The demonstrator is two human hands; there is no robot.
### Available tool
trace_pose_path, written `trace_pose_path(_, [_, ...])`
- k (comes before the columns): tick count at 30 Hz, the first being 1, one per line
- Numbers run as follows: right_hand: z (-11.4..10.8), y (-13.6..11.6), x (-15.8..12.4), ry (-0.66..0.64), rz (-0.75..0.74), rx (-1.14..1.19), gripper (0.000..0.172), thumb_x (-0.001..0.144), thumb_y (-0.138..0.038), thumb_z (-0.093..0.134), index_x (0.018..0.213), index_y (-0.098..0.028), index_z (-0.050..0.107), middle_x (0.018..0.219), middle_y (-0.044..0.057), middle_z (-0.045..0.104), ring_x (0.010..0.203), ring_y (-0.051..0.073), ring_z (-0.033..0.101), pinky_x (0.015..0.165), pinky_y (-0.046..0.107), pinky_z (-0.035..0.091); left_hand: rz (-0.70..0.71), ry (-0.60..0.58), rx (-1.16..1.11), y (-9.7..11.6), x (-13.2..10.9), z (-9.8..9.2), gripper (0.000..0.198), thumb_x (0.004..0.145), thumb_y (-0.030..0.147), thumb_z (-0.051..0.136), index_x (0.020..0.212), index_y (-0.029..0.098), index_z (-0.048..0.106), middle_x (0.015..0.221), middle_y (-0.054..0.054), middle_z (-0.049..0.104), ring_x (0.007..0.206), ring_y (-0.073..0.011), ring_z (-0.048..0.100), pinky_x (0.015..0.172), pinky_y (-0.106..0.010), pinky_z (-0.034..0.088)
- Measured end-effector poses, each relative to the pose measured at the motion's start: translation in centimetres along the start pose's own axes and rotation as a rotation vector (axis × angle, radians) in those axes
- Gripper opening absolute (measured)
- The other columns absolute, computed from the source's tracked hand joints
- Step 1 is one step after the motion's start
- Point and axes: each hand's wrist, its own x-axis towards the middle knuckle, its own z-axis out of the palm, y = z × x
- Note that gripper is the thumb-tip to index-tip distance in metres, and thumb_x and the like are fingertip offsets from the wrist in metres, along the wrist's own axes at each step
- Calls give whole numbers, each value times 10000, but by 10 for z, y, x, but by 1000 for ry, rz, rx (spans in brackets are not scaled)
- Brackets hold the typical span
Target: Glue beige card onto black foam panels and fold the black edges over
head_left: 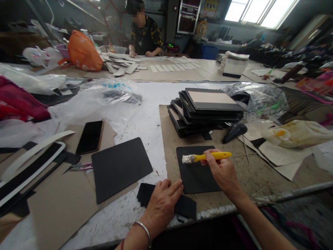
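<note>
My right hand point(220, 170) grips a brush by its yellow handle point(215, 156). Its pale, glue-caked bristles point(188, 159) are over a black rectangular panel point(199, 177) with rounded corners; whether they touch it I cannot tell. My left hand point(164, 196) lies over a small stack of black strips point(186, 206), fingers stretched out, fingertips at the panel's lower left corner. Left of it a second, larger black panel point(121, 168) rests on the table. Behind the brush rises an uneven pile of black panels point(205, 111), the top one bearing a beige rectangle.
A phone point(90, 137) and pink-handled scissors point(82, 167) lie at left among cardboard pieces point(62, 205). Right of the pile are a black tool-like object point(235, 132), paper scraps point(283, 156) and a stained plastic container point(299, 133). A co-worker point(145, 34) works across the table.
</note>
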Motion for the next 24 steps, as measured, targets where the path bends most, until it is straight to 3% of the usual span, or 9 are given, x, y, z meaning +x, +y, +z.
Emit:
trace_pose_path(5, [3,1,-1,-40,-15,-4,373,810,-541,506,854,-174,553,784,55,626,641,179,652,616,280,535,4,-24,27,-1,1,0,479,741,-26,401,1178,129,521,1261,-23,555,886,-240,444,732,-402,460])
trace_pose_path(15, [-25,2,-63,-59,131,2,355,796,-524,534,836,-172,559,668,42,629,619,171,651,580,235,534,6,-57,80,0,-1,-1,494,732,-21,435,1192,136,525,1266,-38,553,911,-227,460,753,-385,446])
trace_pose_path(24, [-25,7,-67,-10,168,117,368,775,-525,558,803,-159,567,699,39,626,599,157,637,594,245,538,6,-96,85,2,0,-2,496,744,-24,413,1202,138,512,1312,-15,517,922,-245,443,772,-397,432])
